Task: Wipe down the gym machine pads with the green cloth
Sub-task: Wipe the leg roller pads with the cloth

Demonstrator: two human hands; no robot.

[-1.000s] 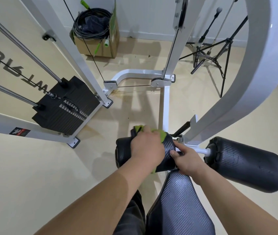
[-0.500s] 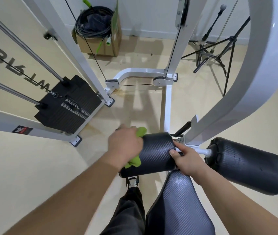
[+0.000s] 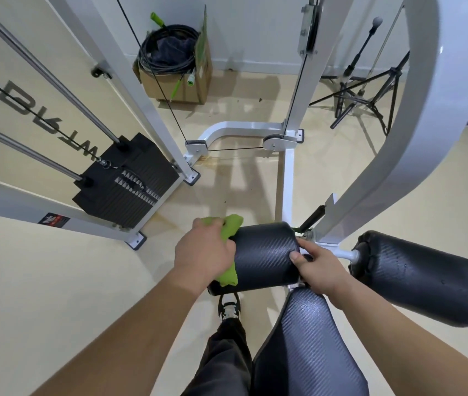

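The left hand (image 3: 204, 252) grips the cloth (image 3: 228, 228) against the left end of the left pad (image 3: 267, 257). The right hand (image 3: 317, 265) clasps that pad's right end, steadying it. Likely mid-wipe; next, sweep the cloth rightward, then cross to the right pad (image 3: 424, 278).

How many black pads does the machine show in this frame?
3. One roller pad at centre, under the green cloth; a second roller pad to its right; a flat seat pad below them. Others may be hidden.

Lime-green cloth (image 3: 228, 232), black carbon-weave roller pads (image 3: 264, 257), white machine frame (image 3: 288, 178), beige floor (image 3: 41, 281)
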